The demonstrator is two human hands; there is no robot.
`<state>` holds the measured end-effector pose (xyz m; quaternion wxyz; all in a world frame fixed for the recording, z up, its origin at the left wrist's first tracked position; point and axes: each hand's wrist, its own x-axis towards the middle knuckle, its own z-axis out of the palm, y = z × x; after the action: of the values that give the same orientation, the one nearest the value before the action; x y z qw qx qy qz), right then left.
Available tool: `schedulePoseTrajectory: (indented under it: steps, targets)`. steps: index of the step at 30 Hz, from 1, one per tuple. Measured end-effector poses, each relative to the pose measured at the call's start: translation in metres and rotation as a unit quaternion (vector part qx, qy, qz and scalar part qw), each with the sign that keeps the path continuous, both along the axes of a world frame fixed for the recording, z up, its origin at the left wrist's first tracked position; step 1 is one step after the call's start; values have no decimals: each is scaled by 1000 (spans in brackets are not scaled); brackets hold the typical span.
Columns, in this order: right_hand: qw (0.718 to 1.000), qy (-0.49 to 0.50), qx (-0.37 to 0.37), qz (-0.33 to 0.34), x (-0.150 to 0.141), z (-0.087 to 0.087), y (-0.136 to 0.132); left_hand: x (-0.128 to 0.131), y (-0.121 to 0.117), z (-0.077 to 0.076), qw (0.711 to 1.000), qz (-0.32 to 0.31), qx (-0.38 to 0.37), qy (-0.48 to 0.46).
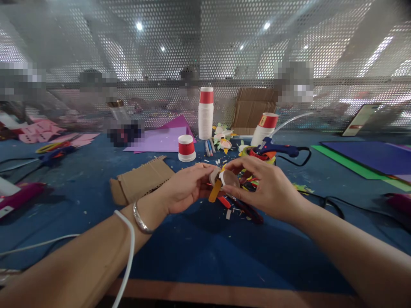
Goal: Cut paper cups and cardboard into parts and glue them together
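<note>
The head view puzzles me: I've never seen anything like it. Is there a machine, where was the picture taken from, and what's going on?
No machine here: these are a person's bare left hand and right hand. The camera sits on that person's head, looking forward and down. Between them, the hands hold a small round piece with an orange strip. On the blue table lie cardboard, purple paper, a glue gun and scraps, with a tall cup stack standing behind.
</note>
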<state>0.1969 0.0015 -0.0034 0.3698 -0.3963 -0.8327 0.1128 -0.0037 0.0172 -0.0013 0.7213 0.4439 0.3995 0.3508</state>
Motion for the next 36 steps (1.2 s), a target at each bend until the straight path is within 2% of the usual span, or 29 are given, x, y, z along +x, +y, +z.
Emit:
schedulePoseTrajectory:
  steps: [8, 17, 24, 30, 36]
  targets:
    - [1000, -13, 2, 13, 0, 3, -1, 1, -1, 4, 998, -47, -27, -37]
    - [999, 21, -42, 9, 1, 6, -3, 0, 1, 3, 995, -50, -37, -82]
    - [999, 13, -33, 11, -1, 8, -5, 0, 1, 2, 995, -51, -51, -67]
    - [1000, 9, -18, 19, -1, 8, -7, 1, -3, -2, 993, -93, -53, -46]
    - [999, 16, -33, 18, 0, 9, -7, 1, -2, -5, 992, -99, -59, -54]
